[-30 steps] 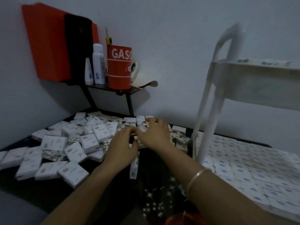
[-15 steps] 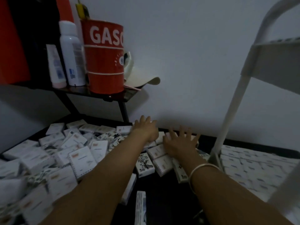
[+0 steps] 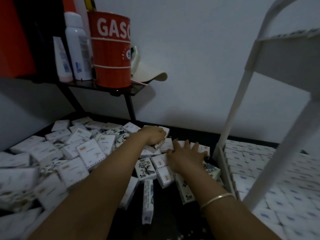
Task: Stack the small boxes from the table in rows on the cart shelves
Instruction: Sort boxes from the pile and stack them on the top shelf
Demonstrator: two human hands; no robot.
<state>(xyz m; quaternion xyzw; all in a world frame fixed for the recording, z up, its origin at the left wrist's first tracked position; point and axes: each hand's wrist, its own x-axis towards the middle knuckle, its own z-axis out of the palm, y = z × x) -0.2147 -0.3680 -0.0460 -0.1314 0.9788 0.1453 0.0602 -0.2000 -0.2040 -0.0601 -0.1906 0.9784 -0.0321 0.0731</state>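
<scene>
Several small white boxes (image 3: 90,153) lie in a loose pile across the dark table (image 3: 166,224), some showing a blue drawing. My left hand (image 3: 152,136) is at the back of the pile with its fingers curled over a small box (image 3: 166,133). Just right of it, my right hand (image 3: 187,154) lies on a cluster of boxes (image 3: 161,161) with its fingers spread. The white cart (image 3: 240,94) stands at the right. Its lower shelf (image 3: 223,163) holds neat rows of boxes (image 3: 256,163), and more boxes sit on its upper shelf (image 3: 287,54).
A black wall shelf (image 3: 90,85) hangs over the table's back left. It carries a red can (image 3: 111,49), a white spray bottle (image 3: 78,47), a small tube (image 3: 61,61), a red and black box (image 3: 17,35) and a beige cap (image 3: 149,73). A box (image 3: 148,201) stands on edge near the front.
The view has come closer to the table. My left hand went from flat to curled over a box at the back. My right hand stays spread on the boxes beside it.
</scene>
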